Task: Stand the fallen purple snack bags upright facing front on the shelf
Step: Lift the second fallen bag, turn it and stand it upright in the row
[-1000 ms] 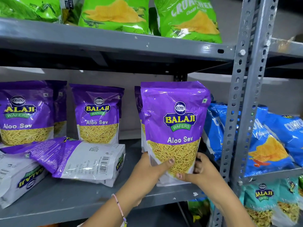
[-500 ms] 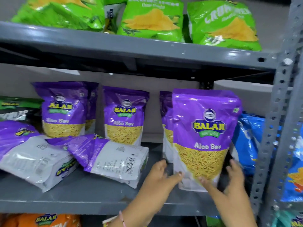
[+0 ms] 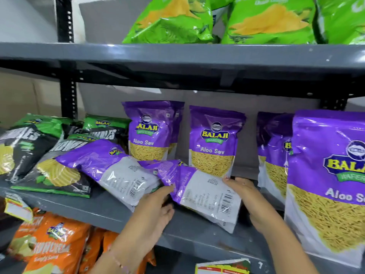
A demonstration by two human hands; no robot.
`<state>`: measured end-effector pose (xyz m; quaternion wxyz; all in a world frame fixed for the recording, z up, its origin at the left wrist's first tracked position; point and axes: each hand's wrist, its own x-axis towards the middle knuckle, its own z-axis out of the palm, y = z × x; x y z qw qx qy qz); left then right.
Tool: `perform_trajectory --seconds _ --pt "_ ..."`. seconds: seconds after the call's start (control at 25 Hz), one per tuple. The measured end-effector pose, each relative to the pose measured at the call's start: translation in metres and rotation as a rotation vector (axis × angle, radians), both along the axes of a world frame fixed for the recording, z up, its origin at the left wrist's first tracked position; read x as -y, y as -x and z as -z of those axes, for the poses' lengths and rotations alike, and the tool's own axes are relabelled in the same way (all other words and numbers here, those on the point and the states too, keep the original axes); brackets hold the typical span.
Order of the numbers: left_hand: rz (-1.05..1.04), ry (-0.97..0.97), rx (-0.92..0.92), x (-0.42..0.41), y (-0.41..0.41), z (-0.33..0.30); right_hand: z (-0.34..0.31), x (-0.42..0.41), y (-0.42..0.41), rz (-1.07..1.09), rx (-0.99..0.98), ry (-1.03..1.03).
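Note:
Two purple Aloo Sev bags lie fallen, white backs up, on the grey shelf (image 3: 102, 211). My left hand (image 3: 156, 210) grips the left edge of the nearer fallen bag (image 3: 205, 194), and my right hand (image 3: 248, 202) holds its right edge. The other fallen bag (image 3: 110, 171) rests just to its left, partly on black bags. Several purple bags stand upright facing front: one at the back left (image 3: 152, 131), one behind the held bag (image 3: 215, 141), one further right (image 3: 276, 151), and a large one at the front right (image 3: 331, 184).
Black and green snack bags (image 3: 39, 155) are heaped at the shelf's left end. Green chip bags (image 3: 197, 18) fill the shelf above, and orange bags (image 3: 53, 246) the shelf below. A black upright post (image 3: 67, 95) stands at the back left.
Both hands have let go of the upright bag at the right and moved left onto the nearer fallen bag. The view has swung left.

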<state>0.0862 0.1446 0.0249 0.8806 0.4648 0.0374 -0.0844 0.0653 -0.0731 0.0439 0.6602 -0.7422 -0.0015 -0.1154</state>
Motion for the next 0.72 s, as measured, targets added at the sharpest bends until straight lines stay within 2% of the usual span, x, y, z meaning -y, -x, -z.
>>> perform_trajectory --seconds 0.08,0.2,0.32,0.44,0.64,0.72 --pt "0.078 -0.045 -0.057 0.007 -0.009 -0.008 -0.005 0.001 -0.008 0.037 -0.063 -0.014" --pt "0.096 0.012 -0.072 0.017 -0.021 -0.015 0.002 0.009 -0.001 0.049 -0.077 -0.049" --pt "0.062 0.045 0.028 0.017 -0.033 -0.029 0.012 0.021 0.005 0.018 -0.062 -0.103" --pt "-0.012 0.065 0.159 0.022 -0.042 -0.053 0.013 0.021 0.007 -0.073 0.005 -0.074" --pt "-0.041 -0.177 0.408 0.023 -0.062 -0.082 0.021 -0.005 -0.015 -0.003 0.026 0.048" --pt "-0.098 -0.237 0.431 0.020 -0.073 -0.077 0.016 -0.007 -0.021 0.062 0.063 0.039"
